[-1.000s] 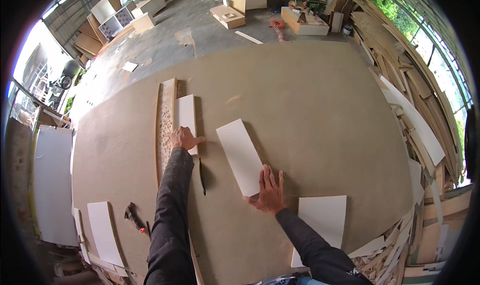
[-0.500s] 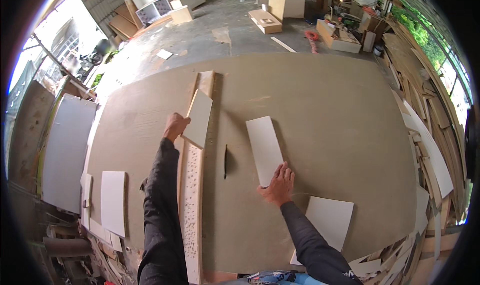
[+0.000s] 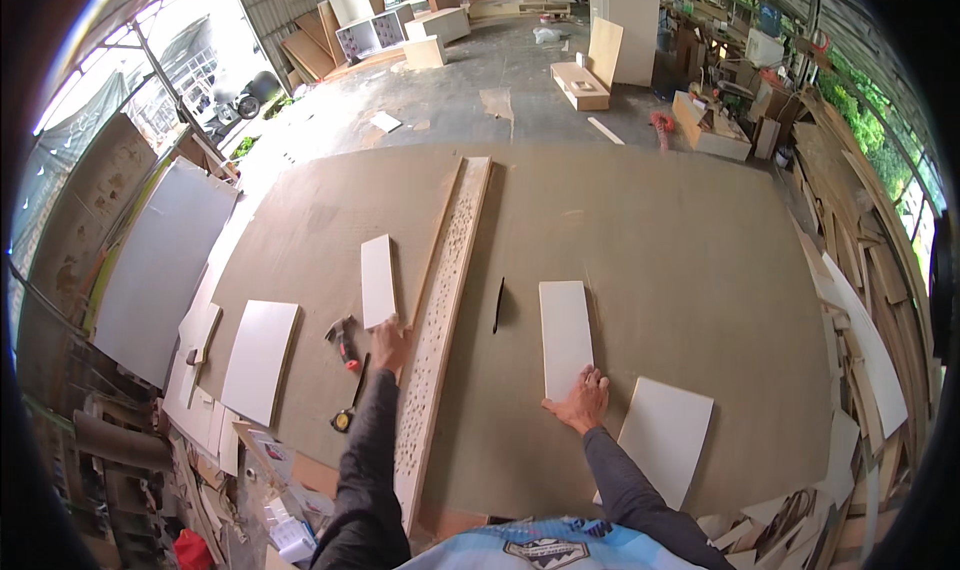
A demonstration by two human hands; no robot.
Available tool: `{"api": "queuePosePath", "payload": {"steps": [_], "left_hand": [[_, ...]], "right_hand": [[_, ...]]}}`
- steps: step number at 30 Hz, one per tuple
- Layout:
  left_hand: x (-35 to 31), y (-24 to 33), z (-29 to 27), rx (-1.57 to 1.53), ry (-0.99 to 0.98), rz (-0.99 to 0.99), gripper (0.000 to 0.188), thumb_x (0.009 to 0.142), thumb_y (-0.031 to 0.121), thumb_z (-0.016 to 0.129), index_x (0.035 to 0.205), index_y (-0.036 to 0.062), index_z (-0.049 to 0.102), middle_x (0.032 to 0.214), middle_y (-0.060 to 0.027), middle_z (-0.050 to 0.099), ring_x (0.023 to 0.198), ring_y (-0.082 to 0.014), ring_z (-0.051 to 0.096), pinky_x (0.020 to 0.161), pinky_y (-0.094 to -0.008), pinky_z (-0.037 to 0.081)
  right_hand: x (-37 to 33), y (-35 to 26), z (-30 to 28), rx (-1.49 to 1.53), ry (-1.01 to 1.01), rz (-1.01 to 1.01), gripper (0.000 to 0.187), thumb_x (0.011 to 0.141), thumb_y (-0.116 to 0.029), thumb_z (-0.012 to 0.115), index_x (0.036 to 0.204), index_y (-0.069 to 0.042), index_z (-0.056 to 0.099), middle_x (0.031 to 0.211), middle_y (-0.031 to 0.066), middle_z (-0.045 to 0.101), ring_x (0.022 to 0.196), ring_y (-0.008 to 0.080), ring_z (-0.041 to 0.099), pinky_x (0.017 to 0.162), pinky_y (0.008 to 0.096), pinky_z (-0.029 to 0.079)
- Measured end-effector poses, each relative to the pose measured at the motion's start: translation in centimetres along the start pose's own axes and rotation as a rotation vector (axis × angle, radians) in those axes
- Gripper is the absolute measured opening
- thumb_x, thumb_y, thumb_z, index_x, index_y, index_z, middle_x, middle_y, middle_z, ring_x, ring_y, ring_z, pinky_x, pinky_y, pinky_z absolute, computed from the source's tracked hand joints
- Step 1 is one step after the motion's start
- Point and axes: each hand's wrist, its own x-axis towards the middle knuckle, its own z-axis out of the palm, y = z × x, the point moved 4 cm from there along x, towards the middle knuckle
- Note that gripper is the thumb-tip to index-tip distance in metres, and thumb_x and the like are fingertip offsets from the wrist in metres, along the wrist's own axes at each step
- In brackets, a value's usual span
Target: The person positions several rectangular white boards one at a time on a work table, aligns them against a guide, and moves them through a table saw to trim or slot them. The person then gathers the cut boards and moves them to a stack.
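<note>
My left hand is closed on the near end of a small white rectangular board, just left of a long narrow plank with a speckled white face and wooden edges. On the right, my right hand grips the near end of another white board, thumb at its left edge and fingers over its right side. A thin black strip lies between plank and right board. Beside my left hand are a claw hammer with a red-and-black handle and a yellow-and-black tape measure.
The large brown worktop carries a wider white panel at left and another white panel near my right forearm. Offcuts pile along the right edge. Boxes and cabinet parts stand on the floor beyond.
My left hand has brought its small board from over the plank to the plank's left side. The right hand remains on its board. The head view has shifted, uncovering the hammer and tape measure.
</note>
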Motion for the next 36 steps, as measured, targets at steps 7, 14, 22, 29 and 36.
{"api": "queuePosePath", "payload": {"steps": [7, 14, 22, 29, 36], "left_hand": [[-20.9, 17.6, -5.2, -1.291, -0.656, -0.632, 0.053, 0.105, 0.035, 0.063, 0.142, -0.0032, 0.056, 0.120, -0.0090, 0.071, 0.096, -0.0129, 0.067, 0.080, -0.0308, 0.057], [-33.9, 17.2, -8.0, -1.308, -0.429, -0.665, 0.045, 0.104, 0.008, 0.061, 0.145, -0.0069, 0.052, 0.123, -0.0119, 0.068, 0.102, -0.0185, 0.069, 0.080, -0.0320, 0.061], [-36.3, 9.3, -8.6, -0.502, -0.397, -0.617, 0.033, 0.097, 0.023, 0.071, 0.113, -0.0054, 0.069, 0.091, -0.0178, 0.073, 0.084, -0.0282, 0.073, 0.075, -0.0429, 0.058], [-32.5, 10.3, -11.9, -0.016, -0.562, -0.262, 0.044, 0.083, 0.027, 0.076, 0.118, 0.0008, 0.067, 0.107, -0.0251, 0.069, 0.103, -0.0434, 0.066, 0.088, -0.0538, 0.051], [-26.6, 11.2, -7.5, 0.197, -0.814, 0.471, 0.115, 0.071, 0.019, 0.080, 0.166, 0.0107, 0.017, 0.170, -0.0251, 0.012, 0.159, -0.0438, 0.008, 0.125, -0.0584, 0.019]], "right_hand": [[-12.3, -0.1, 3.8, 0.632, -0.072, -0.089, 0.103, 0.059, -0.073, 0.088, 0.122, 0.004, 0.061, 0.117, 0.0243, 0.070, 0.106, 0.0393, 0.070, 0.093, 0.0446, 0.055], [-19.6, -4.0, 10.1, 0.354, -0.030, -0.355, 0.106, 0.070, -0.042, 0.091, 0.146, 0.011, 0.041, 0.150, 0.0341, 0.042, 0.128, 0.0492, 0.048, 0.112, 0.0492, 0.041], [-20.0, -7.4, 13.6, 0.285, -0.023, -0.673, 0.095, 0.074, -0.028, 0.086, 0.147, 0.013, 0.041, 0.152, 0.0384, 0.037, 0.131, 0.0503, 0.045, 0.115, 0.0487, 0.038], [-17.9, -8.1, 16.8, 0.178, 0.026, -0.749, 0.091, 0.080, -0.036, 0.082, 0.145, 0.014, 0.044, 0.150, 0.0398, 0.041, 0.127, 0.0488, 0.050, 0.114, 0.0473, 0.040], [-14.2, -8.3, 16.5, 0.041, 0.039, -0.787, 0.092, 0.081, -0.040, 0.079, 0.146, 0.014, 0.043, 0.150, 0.0391, 0.043, 0.126, 0.0437, 0.052, 0.114, 0.0451, 0.041]]}}
